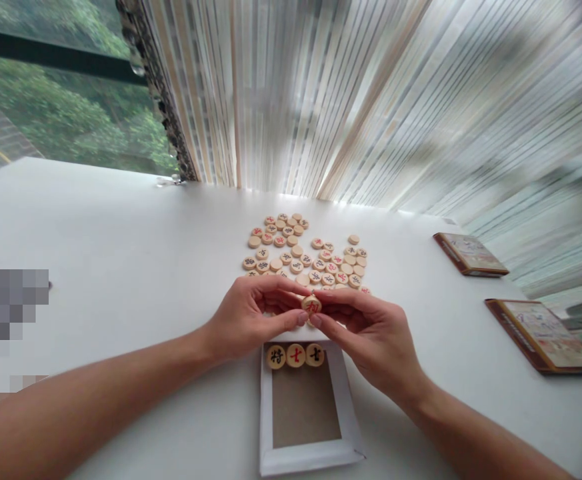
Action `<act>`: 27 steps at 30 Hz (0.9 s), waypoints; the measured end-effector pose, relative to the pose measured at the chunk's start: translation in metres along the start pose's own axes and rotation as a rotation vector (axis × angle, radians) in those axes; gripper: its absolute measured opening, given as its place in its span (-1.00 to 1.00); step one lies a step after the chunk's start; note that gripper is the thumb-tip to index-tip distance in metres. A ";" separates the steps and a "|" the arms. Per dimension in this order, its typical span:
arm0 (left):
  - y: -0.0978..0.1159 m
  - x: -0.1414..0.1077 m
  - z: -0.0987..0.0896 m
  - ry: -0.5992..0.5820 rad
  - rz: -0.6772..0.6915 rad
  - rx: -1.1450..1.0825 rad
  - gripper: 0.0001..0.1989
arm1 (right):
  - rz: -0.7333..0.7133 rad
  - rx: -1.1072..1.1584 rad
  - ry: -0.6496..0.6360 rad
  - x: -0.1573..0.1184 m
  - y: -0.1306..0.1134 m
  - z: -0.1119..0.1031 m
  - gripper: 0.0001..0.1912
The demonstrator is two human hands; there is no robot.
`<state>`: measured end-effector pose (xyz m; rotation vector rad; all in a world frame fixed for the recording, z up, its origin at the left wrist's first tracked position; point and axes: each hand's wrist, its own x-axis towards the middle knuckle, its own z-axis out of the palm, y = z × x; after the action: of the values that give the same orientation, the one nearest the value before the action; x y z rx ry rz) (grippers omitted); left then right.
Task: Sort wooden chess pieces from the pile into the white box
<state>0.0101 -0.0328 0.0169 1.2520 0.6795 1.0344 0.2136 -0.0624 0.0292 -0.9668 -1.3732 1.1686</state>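
A round wooden Chinese chess piece [311, 306] with a red character is held up between both hands, its face turned toward me. My left hand [245, 315] pinches it from the left with thumb and fingers. From the other side, the fingertips of my right hand [378, 337] close on the same piece. Just below the hands lies an open white box [311, 460] with a grey-brown bottom. Along its far end sit three pieces in a row: a black one [276, 357], a red one [295, 355] and another black one [315, 355].
Beyond my hands, many loose chess pieces [297, 265] spread over the white table [145, 267], some face down, some partly hidden by the hands. Two flat brown-edged boxes [471, 253] [541, 333] lie at the right. A striped curtain [281, 100] hangs behind the table.
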 end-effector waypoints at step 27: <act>0.001 -0.001 -0.001 -0.034 -0.041 0.012 -0.75 | 0.045 -0.119 -0.020 0.000 -0.005 0.000 -0.82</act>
<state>0.0088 -0.0332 0.0178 1.2589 0.6832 0.9747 0.2142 -0.0629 0.0341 -1.0779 -1.4569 1.1433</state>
